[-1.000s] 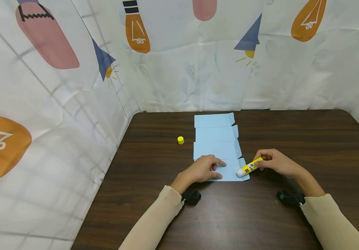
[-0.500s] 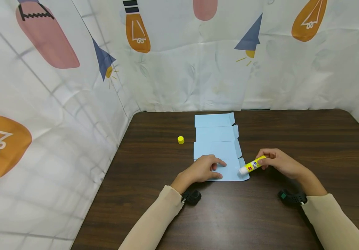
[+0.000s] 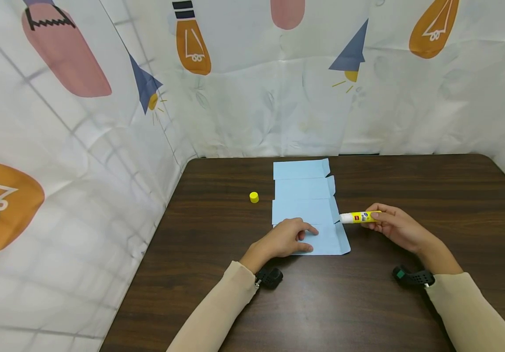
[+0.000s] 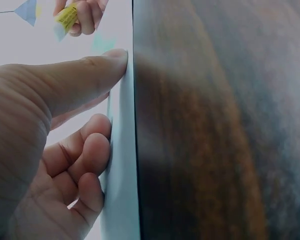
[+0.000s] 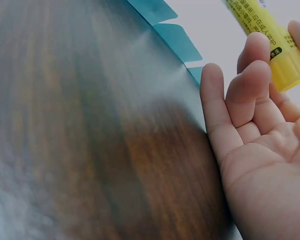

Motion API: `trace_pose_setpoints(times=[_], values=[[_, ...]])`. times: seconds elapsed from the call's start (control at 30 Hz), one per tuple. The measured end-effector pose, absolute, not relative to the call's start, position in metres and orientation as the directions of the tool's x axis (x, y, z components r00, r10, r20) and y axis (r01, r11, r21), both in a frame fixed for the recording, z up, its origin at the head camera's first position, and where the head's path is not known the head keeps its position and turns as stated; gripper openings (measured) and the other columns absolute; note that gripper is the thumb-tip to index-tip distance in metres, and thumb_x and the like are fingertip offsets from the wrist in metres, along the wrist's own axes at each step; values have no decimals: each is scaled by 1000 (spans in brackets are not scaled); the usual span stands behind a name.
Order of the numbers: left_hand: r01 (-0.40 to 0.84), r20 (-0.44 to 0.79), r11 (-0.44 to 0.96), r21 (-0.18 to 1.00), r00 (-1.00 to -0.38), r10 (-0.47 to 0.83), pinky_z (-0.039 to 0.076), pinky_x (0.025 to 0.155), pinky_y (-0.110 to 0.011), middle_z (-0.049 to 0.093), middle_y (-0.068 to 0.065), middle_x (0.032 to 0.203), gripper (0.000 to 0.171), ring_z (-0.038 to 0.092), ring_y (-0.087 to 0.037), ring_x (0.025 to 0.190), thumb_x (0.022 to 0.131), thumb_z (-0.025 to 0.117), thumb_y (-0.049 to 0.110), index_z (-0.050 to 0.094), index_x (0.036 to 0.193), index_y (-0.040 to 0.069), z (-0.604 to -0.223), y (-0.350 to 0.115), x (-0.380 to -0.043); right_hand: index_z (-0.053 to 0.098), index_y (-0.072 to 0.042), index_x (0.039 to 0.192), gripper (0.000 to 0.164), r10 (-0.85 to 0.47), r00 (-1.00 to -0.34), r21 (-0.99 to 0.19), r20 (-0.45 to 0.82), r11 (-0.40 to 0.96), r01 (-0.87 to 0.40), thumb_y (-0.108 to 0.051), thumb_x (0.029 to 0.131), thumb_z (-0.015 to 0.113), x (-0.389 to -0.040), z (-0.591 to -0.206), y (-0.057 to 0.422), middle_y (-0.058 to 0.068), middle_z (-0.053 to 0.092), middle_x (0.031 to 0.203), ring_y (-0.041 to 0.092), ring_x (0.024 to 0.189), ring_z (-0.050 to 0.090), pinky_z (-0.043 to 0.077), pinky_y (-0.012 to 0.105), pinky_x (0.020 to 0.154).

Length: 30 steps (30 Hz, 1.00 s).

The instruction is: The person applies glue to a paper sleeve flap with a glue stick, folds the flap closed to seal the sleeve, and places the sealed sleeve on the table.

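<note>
A light blue paper cutout (image 3: 302,188) lies flat on the dark wooden table, creased into panels with small flaps along its right side. My left hand (image 3: 282,238) rests on the nearest panel, index finger and thumb stretched out and touching the paper. In the left wrist view its other fingers bend loosely, with nothing held. Between thumb and fingers, my right hand (image 3: 399,229) pinches a yellow glue stick (image 3: 360,217) by its yellow end. The white end points left, right at the flap edge near the notch between the two nearest flaps.
A small yellow cap (image 3: 254,197) stands on the table (image 3: 217,220) left of the paper. A white printed curtain (image 3: 252,107) hangs along the table's back and left edges. Each wrist wears a black camera band (image 3: 412,276).
My right hand has lifted the glue stick off the nearest flap and moved it away from me, turning it from slanted to nearly level. The left hand has stayed in place.
</note>
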<state>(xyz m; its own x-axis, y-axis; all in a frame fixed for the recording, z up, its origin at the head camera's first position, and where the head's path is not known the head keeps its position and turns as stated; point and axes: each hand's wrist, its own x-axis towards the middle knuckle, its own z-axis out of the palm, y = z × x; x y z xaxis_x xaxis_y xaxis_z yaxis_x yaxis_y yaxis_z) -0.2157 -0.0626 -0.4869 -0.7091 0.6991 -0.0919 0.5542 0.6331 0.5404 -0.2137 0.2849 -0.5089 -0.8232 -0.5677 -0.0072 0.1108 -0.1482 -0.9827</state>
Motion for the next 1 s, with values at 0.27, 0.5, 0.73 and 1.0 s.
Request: trace_pose_setpoints(times=[0.27, 0.5, 0.73, 1.0], values=[[588, -89, 669, 454, -718, 691, 39, 66, -18, 56, 6, 85, 39, 47, -6, 74, 93, 77, 28, 70, 131, 21, -481, -57, -209, 64, -10, 114, 37, -575, -817, -933, 37, -313, 178, -3, 111, 28, -215, -512, 289, -1, 63, 106, 11, 101, 66, 53, 26, 102], [644, 7, 635, 427, -704, 710, 41, 63, -17, 59, 7, 93, 53, 51, -5, 77, 96, 73, 32, 56, 146, 27, -471, -48, -203, 65, -11, 111, 40, -538, -842, -906, 31, -372, 204, -6, 112, 26, -215, -512, 290, 1, 59, 96, 12, 91, 61, 53, 30, 104], [650, 61, 613, 450, -707, 704, 44, 66, -18, 63, 5, 106, 67, 57, -5, 84, 97, 72, 35, 41, 156, 30, -462, -31, -202, 64, -10, 111, 41, -560, -827, -897, 51, -389, 209, -6, 112, 23, -218, -513, 291, 0, 59, 98, 12, 92, 61, 52, 30, 105], [653, 59, 624, 430, -710, 702, 40, 60, -16, 60, 7, 96, 59, 49, -4, 72, 96, 72, 35, 48, 150, 28, -463, -18, -200, 63, -6, 115, 44, -580, -807, -791, 108, -542, 284, -11, 113, 18, -218, -517, 294, 5, 61, 102, 16, 94, 64, 51, 35, 107]])
